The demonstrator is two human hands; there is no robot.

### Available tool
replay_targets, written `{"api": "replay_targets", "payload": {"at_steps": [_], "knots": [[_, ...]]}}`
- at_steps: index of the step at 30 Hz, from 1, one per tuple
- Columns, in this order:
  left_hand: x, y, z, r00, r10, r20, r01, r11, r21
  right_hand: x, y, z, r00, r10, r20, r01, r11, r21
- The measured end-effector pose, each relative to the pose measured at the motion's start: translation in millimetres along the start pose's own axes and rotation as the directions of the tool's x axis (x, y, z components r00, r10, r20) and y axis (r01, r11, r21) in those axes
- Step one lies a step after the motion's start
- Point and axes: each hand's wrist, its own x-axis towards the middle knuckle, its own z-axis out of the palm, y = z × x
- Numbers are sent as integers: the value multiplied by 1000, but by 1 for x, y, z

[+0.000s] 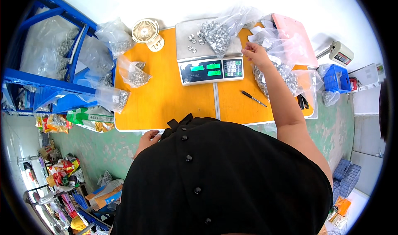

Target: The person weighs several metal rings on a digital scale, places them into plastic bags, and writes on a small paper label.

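My right hand [257,56] reaches over the right edge of a counting scale [211,71], its fingertips pinched together; whatever they may hold is too small to make out. On the scale's steel platform [188,32] lies a clear plastic bag of metal nuts [217,38]. A few loose metal nuts [192,49] sit to its left. Just under my right forearm, a larger clear bag of metal rings or nuts [284,79] rests on the orange table [161,102]. My left hand [148,142] hangs low by the table's front edge, fingers loosely apart with nothing visible in them.
A small cream fan [146,32] stands at the back left. Bagged metal parts [134,74] lie near the blue rack [49,79]. A black pen [253,98] and a black stapler-like object [303,102] are at right, below a pink lid or board [296,38]. A blue basket [336,78] stands beyond.
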Motion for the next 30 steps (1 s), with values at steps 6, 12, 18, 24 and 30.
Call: {"api": "replay_targets", "payload": {"at_steps": [6,12,18,24,30], "knots": [[-4,14,3,998,-65,-14,65,998,-15,2,3,-2,1000,-11,-5,11,1000,1],[-1,18,5,1000,-31,-3,31,999,12,14,-1,-8,934,-290,-209,232,937,-263],[-6,2,6,1000,-8,-18,8,1000,-18,31,-59,-5,787,-515,-339,357,829,-430],[-8,-2,11,999,-15,-30,12,996,-93,59,-75,-16,778,-553,-297,275,726,-631],[-7,-2,13,1000,-13,-5,13,996,-85,77,-89,-43,895,-425,-134,283,774,-566]]}}
